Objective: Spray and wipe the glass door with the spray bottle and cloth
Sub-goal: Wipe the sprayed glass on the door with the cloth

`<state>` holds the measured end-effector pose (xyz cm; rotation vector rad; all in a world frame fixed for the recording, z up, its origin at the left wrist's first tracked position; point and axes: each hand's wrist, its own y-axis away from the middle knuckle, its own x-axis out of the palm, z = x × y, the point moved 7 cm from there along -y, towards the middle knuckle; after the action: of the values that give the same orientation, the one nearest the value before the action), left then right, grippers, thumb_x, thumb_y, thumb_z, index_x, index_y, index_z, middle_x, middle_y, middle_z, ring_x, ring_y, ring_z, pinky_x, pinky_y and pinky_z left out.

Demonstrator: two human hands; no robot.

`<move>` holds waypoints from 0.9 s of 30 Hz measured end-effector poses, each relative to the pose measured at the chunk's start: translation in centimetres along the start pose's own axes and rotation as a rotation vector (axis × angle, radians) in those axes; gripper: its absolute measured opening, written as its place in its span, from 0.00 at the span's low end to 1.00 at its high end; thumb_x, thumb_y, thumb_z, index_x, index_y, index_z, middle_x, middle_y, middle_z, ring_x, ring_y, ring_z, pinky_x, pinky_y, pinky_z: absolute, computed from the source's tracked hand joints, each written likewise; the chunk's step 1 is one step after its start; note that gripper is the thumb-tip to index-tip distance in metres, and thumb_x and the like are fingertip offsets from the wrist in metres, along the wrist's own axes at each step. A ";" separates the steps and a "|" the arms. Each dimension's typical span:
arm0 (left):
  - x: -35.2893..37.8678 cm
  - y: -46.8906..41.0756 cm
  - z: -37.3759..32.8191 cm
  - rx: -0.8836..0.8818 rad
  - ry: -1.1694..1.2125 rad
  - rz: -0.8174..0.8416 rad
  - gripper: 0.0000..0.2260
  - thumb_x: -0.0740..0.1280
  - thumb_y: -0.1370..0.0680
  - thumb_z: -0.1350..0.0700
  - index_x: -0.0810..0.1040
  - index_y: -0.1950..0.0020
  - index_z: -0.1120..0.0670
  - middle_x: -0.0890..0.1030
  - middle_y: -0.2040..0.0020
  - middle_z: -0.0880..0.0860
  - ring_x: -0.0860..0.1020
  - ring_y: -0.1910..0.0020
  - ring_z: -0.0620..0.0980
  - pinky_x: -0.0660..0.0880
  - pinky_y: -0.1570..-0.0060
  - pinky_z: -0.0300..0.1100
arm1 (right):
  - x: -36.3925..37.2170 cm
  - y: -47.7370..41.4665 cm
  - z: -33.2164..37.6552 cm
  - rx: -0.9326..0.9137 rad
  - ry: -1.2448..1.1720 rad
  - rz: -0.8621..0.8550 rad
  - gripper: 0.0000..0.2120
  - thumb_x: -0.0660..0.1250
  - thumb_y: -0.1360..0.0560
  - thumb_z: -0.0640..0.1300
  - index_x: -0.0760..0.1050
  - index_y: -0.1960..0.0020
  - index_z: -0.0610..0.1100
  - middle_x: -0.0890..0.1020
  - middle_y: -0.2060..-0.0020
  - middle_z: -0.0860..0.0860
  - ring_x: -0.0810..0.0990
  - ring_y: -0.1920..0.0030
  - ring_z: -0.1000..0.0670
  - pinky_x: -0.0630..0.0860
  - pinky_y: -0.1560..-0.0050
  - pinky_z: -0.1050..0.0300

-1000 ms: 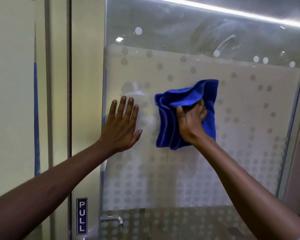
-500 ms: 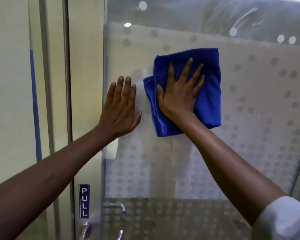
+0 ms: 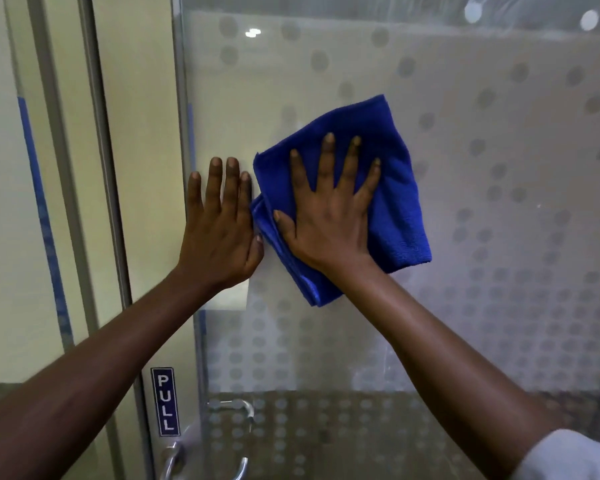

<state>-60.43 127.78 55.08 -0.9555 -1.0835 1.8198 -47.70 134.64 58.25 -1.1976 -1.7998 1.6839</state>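
Frosted dots cover the glass door (image 3: 482, 209), denser toward the bottom, with a blue "PULL" sign (image 3: 165, 401) and a metal handle (image 3: 208, 445) low on the left frame. Folded into thick layers, the deep blue cloth (image 3: 392, 188) lies flat on the glass under the right hand (image 3: 329, 216), whose fingers are spread wide. Just beside it, the left hand (image 3: 219, 226) rests flat and empty on the glass, fingers together.

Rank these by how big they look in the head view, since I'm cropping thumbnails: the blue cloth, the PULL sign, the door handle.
1. Blue cloth, clearly the largest.
2 and 3. Door handle and PULL sign: unsure, since the handle runs off the bottom edge, so its full size is hidden.
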 end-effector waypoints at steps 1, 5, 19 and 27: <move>0.1 0.2 0.0 0.001 -0.005 0.004 0.36 0.57 0.22 0.44 0.51 0.22 0.65 0.54 0.23 0.69 0.52 0.23 0.69 0.49 0.26 0.67 | 0.2 0.8 0.0 -0.002 -0.002 0.003 0.37 0.51 0.24 0.68 0.53 0.22 0.49 0.54 0.23 0.36 0.48 0.25 0.27 0.45 0.33 0.22; 0.2 0.2 -0.1 0.006 -0.010 0.016 0.38 0.53 0.21 0.39 0.49 0.22 0.65 0.54 0.23 0.69 0.52 0.23 0.70 0.48 0.26 0.67 | 1.5 5.0 -0.1 -0.007 -0.012 0.017 0.36 0.51 0.24 0.68 0.55 0.22 0.51 0.54 0.23 0.37 0.47 0.25 0.28 0.44 0.35 0.19; -0.1 0.1 -0.3 0.000 -0.015 0.057 0.36 0.52 0.21 0.43 0.45 0.21 0.63 0.49 0.22 0.67 0.47 0.23 0.69 0.43 0.26 0.66 | 3.5 16.3 -8.3 0.157 0.075 0.219 0.37 0.51 0.27 0.69 0.52 0.22 0.53 0.52 0.23 0.37 0.47 0.26 0.27 0.44 0.35 0.18; -0.5 -0.1 -0.6 -0.012 0.007 0.069 0.36 0.52 0.21 0.42 0.48 0.22 0.65 0.51 0.22 0.68 0.49 0.23 0.70 0.44 0.26 0.67 | 0.2 8.3 -12.6 0.506 0.019 0.149 0.38 0.51 0.26 0.65 0.49 0.22 0.49 0.50 0.23 0.34 0.48 0.26 0.26 0.48 0.36 0.18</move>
<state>-59.69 127.57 55.05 -1.0166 -1.0707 1.8661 -35.53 141.64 52.84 -1.1275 -1.1835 2.0385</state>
